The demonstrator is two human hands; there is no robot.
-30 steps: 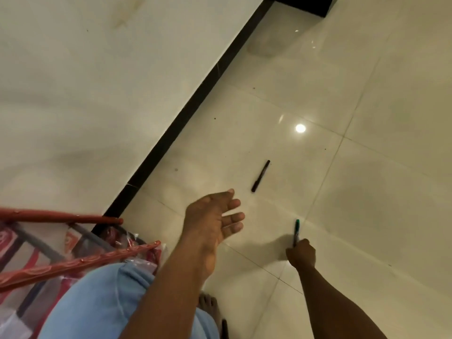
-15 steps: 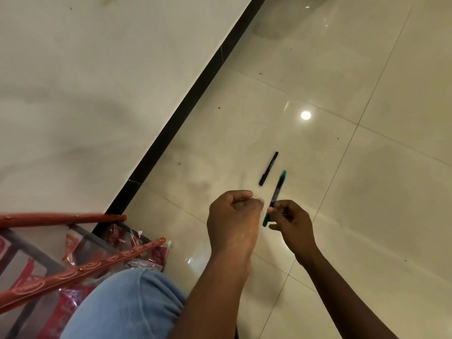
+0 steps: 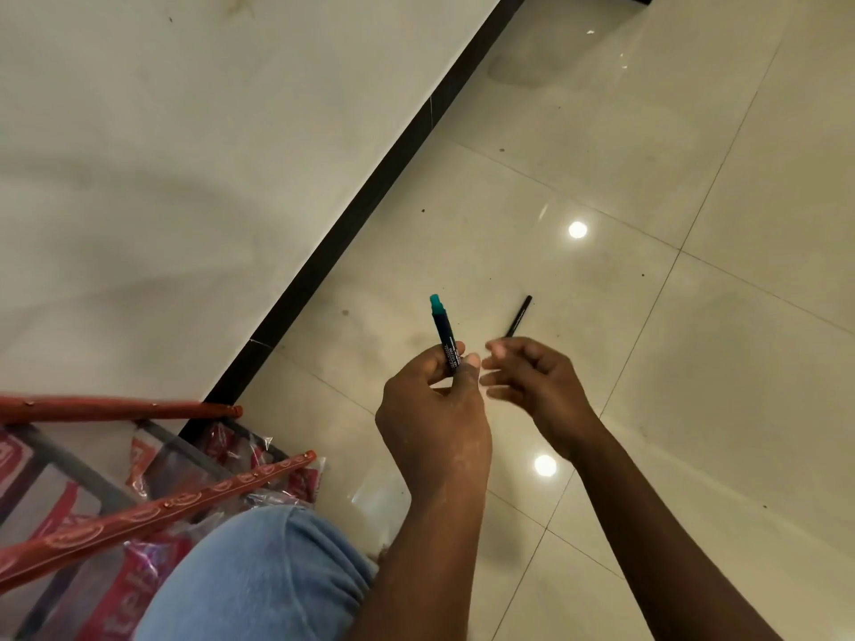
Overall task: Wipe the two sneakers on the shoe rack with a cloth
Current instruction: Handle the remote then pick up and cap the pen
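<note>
My left hand (image 3: 435,409) pinches a dark marker with a green cap (image 3: 443,330), held upright above the glossy floor. My right hand (image 3: 532,381) hovers just to its right, fingers loosely curled and holding nothing. A thin black pen (image 3: 519,316) lies on the tiles just beyond my right fingers. The red shoe rack (image 3: 139,511) shows at the lower left, its shelves lined with red-printed plastic. No sneakers and no cloth are in view.
A cream wall (image 3: 185,178) with a black skirting strip (image 3: 370,192) runs diagonally from the rack to the upper right. My knee in light blue jeans (image 3: 259,576) is at the bottom. Bare glossy tiles (image 3: 694,363) spread to the right.
The marker has passed from my right hand to my left hand, which now holds it upright. My right hand has let go and drawn slightly to the right.
</note>
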